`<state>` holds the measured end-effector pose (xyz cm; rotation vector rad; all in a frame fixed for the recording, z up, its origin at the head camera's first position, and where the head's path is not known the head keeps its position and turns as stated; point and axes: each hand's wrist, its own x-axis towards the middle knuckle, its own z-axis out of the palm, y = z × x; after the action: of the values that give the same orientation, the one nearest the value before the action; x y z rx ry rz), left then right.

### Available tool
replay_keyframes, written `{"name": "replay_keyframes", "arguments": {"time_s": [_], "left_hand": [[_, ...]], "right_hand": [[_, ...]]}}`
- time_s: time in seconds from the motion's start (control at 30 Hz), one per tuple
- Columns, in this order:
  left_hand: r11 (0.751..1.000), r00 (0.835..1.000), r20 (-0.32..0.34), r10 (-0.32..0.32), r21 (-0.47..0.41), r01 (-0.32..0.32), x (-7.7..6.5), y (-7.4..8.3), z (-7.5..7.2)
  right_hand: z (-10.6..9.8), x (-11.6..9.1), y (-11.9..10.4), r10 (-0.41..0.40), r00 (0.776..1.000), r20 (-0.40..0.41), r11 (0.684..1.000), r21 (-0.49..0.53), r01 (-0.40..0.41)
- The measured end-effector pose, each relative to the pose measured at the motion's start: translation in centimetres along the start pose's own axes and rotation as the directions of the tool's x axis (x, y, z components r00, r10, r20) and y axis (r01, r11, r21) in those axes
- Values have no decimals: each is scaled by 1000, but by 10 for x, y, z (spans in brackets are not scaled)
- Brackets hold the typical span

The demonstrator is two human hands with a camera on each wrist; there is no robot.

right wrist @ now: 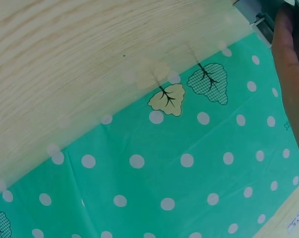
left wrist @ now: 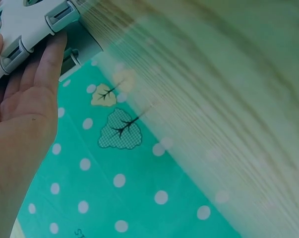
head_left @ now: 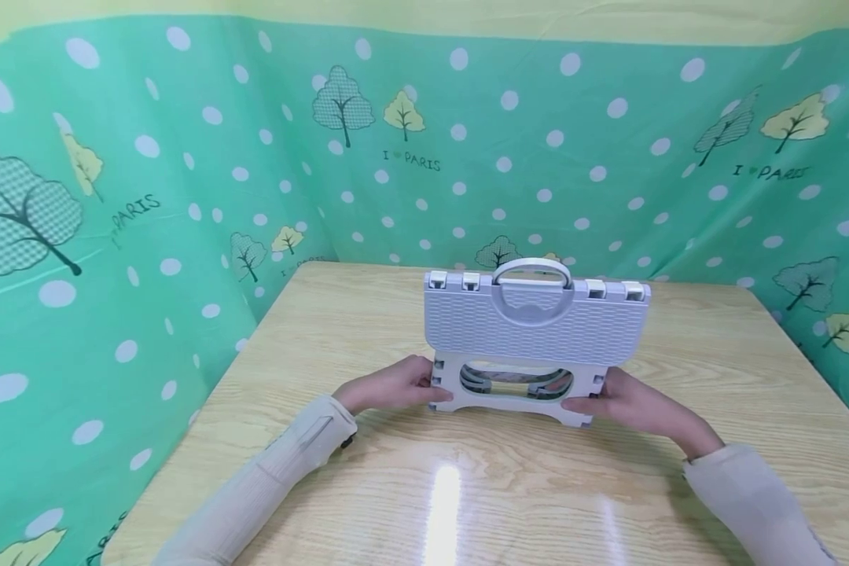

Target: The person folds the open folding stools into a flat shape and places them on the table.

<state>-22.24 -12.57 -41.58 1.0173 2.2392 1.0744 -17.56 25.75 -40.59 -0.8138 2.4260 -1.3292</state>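
Observation:
A folding step stool [head_left: 460,322] in pale lavender and white stands on the table, its woven-textured panel facing me and a curved carry handle [head_left: 534,267] on top. My left hand [head_left: 395,385] grips the left side of its white leg panel [head_left: 516,403], thumb in front and fingers behind. On the opposite side, my right hand [head_left: 640,402] holds the same panel, thumb across the front. The left wrist view shows the left hand [left wrist: 28,109] under the white leg edge [left wrist: 37,17]. Only part of the right hand [right wrist: 293,74] appears in the right wrist view.
The wood-grain table [head_left: 368,487] spreads around the stool, with bright light reflections near its front. A green curtain [head_left: 424,157] with white dots and printed trees hangs behind the table and along both sides.

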Motion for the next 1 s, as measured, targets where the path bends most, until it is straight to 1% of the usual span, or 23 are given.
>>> {"name": "replay_keyframes", "arguments": {"time_s": [0.1, 0.2, 0.27, 0.33, 0.37, 0.43, 0.53, 0.6, 0.63, 0.7, 0.77, 0.87, 1.0], "left_hand": [[999, 1000, -4, -7, 41, 7, -2, 0, -1], [996, 1000, -16, 2, 85, 0, -4, 1, -4], [993, 999, -49, 2, 115, 3, -6, 2, -8], [991, 995, -102, 8, 132, 6, -8, 4, -14], [990, 991, -132, 10, 141, 9, -9, 6, -16], [989, 982, -187, 17, 146, 11, -9, 7, -20], [988, 973, -225, 46, 156, -11, -7, 8, -23], [988, 971, -228, 69, 151, -35, -5, 8, -21], [987, 971, -225, 82, 150, -49, -5, 8, -21], [988, 971, -214, 107, 136, -78, -4, 8, -19], [988, 971, -207, 119, 124, -94, -4, 8, -17], [987, 971, -207, 122, 129, -96, -5, 10, -15], [983, 969, -212, 124, 161, -90, -5, 12, -15]], "right_hand": [[1, 1, -1, -3, 1000, -2, 1000, -9, 3], [-2, -1, -4, -30, 999, -12, 999, -23, 30], [-7, -3, -7, -48, 999, -22, 999, -26, 48], [-14, -6, -12, -56, 998, -37, 998, -41, 55], [-18, -8, -15, -51, 998, -47, 997, -62, 48], [-26, -12, -20, -8, 997, -75, 992, -126, -2], [-33, -17, -27, 36, 991, -128, 969, -239, -66], [-34, -17, -28, 31, 986, -163, 956, -285, -77], [-34, -17, -29, 16, 985, -172, 955, -290, -66], [-32, -15, -29, -24, 982, -187, 960, -279, -30], [-29, -14, -29, -50, 980, -192, 967, -256, -1], [-25, -12, -31, -61, 978, -199, 976, -219, 16], [-24, -11, -34, -50, 976, -212, 977, -212, 4]]}}
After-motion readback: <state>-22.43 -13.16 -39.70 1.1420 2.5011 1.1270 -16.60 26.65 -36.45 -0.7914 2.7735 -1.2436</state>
